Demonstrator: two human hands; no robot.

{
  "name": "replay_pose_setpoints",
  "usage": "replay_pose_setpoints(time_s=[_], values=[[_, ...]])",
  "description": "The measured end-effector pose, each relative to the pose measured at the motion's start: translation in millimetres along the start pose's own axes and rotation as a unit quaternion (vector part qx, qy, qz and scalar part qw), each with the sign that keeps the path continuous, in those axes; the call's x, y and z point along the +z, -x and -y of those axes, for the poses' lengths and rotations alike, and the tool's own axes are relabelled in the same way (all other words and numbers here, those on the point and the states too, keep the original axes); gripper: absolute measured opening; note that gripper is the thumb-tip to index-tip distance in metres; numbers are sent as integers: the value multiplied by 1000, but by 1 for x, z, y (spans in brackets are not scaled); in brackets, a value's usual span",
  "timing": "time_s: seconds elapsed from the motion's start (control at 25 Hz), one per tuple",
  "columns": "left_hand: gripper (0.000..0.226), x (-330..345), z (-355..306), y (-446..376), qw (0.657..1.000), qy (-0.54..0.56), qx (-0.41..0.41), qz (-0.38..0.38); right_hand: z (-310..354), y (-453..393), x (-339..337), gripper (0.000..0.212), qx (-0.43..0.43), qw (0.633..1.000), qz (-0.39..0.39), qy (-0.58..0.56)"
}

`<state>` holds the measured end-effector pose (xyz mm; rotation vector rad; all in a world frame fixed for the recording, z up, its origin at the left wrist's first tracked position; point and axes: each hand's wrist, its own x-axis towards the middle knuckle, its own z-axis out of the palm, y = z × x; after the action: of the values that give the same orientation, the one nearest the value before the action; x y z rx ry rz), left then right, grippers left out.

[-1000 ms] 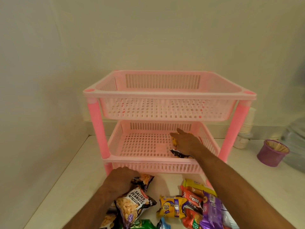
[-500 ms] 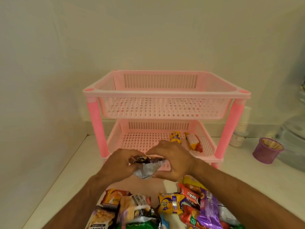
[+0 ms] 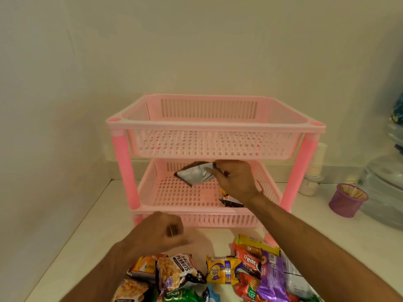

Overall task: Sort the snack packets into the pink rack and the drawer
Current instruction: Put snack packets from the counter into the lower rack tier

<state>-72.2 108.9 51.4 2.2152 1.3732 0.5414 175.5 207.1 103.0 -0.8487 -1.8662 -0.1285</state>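
The right hand (image 3: pixel 234 182) is extended forward between the two tiers of the pink slotted plastic rack (image 3: pixel 214 127), the forearm rising from the lower right and the back of the hand turned upward. A crumpled silver foil snack packet (image 3: pixel 195 174) is pinched at its right end between the thumb and curled fingers of that hand. The packet is held above the floor of the lower tier, apart from it, just under the upper tier's base. Its long axis runs roughly left to right, tilted, with the free left corner pointing left and slightly downward and a dark printed edge along its top.

The left hand (image 3: pixel 162 233) is held low in front of the rack, above the white counter (image 3: pixel 72 258), back upward and motion-blurred. Its fingers are loosely curled and nothing is seen held in them.

A dark red-edged small packet (image 3: pixel 231 201) lies on the lower tier near its front right, partly hidden by the right wrist. A heap of mixed colourful snack packets (image 3: pixel 218 273) lies on the counter in front of the rack, among them a salted peanuts bag (image 3: pixel 178 272) and a yellow biscuit pack (image 3: pixel 222 271).
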Motion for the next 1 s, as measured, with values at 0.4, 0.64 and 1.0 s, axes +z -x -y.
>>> replay_pose_setpoints(time_s=[0.4, 0.64, 1.0], values=[[74, 27, 5, -3, 953, -171, -73, 238, -31, 9, 40, 38, 218, 896, 356, 152], [62, 29, 12, -2, 980, -102, -56, 161, -35, 19, 23, 41, 213, 907, 334, 144], [57, 4, -23, -8, 986, 96, 85, -109, 30, 28, 3, 47, 172, 900, 323, -236]])
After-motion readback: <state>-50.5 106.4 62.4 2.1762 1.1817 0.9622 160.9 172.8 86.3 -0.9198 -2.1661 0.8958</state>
